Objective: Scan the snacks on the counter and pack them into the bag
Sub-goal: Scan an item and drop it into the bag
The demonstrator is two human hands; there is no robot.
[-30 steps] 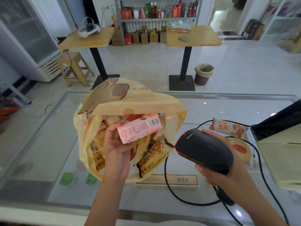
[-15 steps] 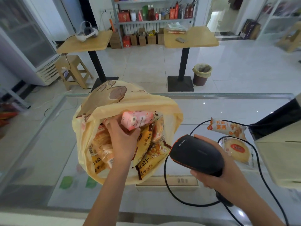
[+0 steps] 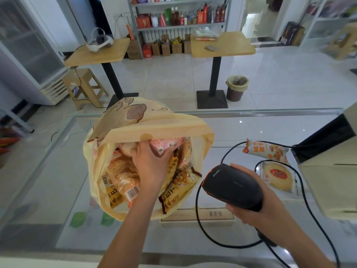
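Note:
A yellow plastic bag (image 3: pixel 135 130) stands open on the glass counter, filled with several snack packets. My left hand (image 3: pixel 149 163) is inside its mouth and grips a pink carton (image 3: pixel 166 145) deep among the packets. My right hand (image 3: pixel 257 206) holds a black barcode scanner (image 3: pixel 231 182) to the right of the bag, its nose pointing left. Two snacks lie on the counter beyond the scanner: an orange-and-white packet (image 3: pixel 268 150) and a round cake in clear wrap (image 3: pixel 278 176).
The scanner's black cable (image 3: pixel 199 215) loops over the counter between bag and snacks. A cardboard box (image 3: pixel 332 182) and a dark device (image 3: pixel 328 136) stand at the right edge. A wooden block (image 3: pixel 199 217) sits beneath the glass. Tables, a stool and a bin stand beyond the counter.
My left hand has carried the pink carton from in front of the scanner down into the bag. The scanner has swung slightly away to the right.

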